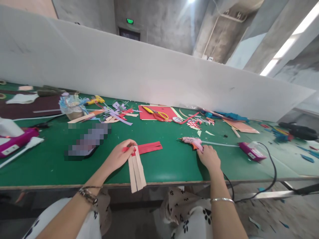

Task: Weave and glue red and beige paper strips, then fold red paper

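Note:
My left hand [121, 155] pinches the crossing of some paper strips near the table's front edge. The red strips [151, 148] point right over the green table, and the cream strips [136, 171] hang down toward me past the edge. Off to the right, my right hand [209, 157] is closed on the handle of a pink glue gun [195, 142], which lies at the table surface with its nozzle pointing left. A white glue stick [219, 144] extends behind the gun to the right.
Yellow-handled scissors [160, 115] lie on red paper [147, 113] at the back. Paper scraps [119, 113] and a cup [74, 112] are back left. A magenta device [252, 151] with a black cable stands right. A white partition [154, 76] rises behind the table [164, 167].

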A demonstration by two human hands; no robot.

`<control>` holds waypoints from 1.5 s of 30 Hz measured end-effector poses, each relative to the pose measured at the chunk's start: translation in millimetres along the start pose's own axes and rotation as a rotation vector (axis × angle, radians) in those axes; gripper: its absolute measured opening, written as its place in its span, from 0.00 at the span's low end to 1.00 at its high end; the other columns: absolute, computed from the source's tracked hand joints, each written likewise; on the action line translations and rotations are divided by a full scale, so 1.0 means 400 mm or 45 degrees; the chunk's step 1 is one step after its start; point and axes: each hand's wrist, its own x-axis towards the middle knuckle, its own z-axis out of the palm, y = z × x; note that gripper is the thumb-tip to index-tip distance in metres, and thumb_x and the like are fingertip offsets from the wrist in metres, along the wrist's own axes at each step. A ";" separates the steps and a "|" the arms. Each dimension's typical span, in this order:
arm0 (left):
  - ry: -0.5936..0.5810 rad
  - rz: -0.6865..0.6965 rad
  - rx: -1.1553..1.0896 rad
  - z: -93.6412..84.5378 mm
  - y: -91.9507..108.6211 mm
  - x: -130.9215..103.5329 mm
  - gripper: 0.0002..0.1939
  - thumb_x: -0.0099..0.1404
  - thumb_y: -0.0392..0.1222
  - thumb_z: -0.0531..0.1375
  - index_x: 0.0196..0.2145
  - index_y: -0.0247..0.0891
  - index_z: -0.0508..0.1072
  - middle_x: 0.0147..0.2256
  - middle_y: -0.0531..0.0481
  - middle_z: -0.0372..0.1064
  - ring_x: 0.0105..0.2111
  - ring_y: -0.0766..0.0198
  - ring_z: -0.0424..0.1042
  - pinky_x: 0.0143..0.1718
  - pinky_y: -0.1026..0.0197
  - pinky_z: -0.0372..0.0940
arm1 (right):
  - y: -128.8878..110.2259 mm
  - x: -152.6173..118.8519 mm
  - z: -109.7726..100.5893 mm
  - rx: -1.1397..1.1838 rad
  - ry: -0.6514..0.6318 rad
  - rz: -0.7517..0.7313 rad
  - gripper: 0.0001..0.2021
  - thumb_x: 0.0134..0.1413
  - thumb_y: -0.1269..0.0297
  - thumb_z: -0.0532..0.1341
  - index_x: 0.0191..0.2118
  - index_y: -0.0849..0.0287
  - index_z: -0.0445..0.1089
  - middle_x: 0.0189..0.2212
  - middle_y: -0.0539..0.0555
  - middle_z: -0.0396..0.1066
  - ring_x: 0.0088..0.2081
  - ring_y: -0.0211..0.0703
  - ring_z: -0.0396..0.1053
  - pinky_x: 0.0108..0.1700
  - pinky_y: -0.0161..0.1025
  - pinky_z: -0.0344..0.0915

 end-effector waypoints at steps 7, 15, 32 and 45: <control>0.035 -0.035 0.136 -0.005 0.004 -0.008 0.13 0.60 0.50 0.49 0.36 0.42 0.66 0.32 0.54 0.71 0.30 0.63 0.70 0.29 0.66 0.61 | -0.009 -0.006 -0.016 0.263 0.064 0.090 0.15 0.57 0.62 0.45 0.47 0.64 0.57 0.35 0.61 0.69 0.33 0.46 0.68 0.32 0.37 0.57; 0.049 -0.020 0.257 -0.029 -0.010 -0.005 0.13 0.62 0.48 0.44 0.36 0.41 0.63 0.35 0.50 0.70 0.35 0.60 0.71 0.33 0.63 0.61 | -0.141 -0.084 -0.055 0.672 0.206 -0.263 0.20 0.50 0.54 0.51 0.46 0.60 0.59 0.31 0.55 0.69 0.30 0.45 0.66 0.30 0.36 0.56; 0.047 -0.007 0.290 -0.057 0.004 0.000 0.21 0.58 0.55 0.51 0.44 0.41 0.65 0.43 0.48 0.69 0.40 0.57 0.69 0.40 0.60 0.62 | -0.256 -0.148 -0.033 0.379 0.156 -0.502 0.18 0.52 0.50 0.55 0.44 0.56 0.60 0.36 0.53 0.70 0.36 0.44 0.69 0.27 0.34 0.54; 0.813 -0.062 0.493 -0.210 -0.075 0.022 0.26 0.67 0.50 0.32 0.51 0.42 0.61 0.51 0.52 0.62 0.53 0.54 0.59 0.56 0.44 0.41 | -0.240 -0.136 -0.044 0.439 0.185 -0.416 0.17 0.52 0.50 0.54 0.42 0.55 0.62 0.35 0.52 0.70 0.35 0.43 0.69 0.28 0.33 0.53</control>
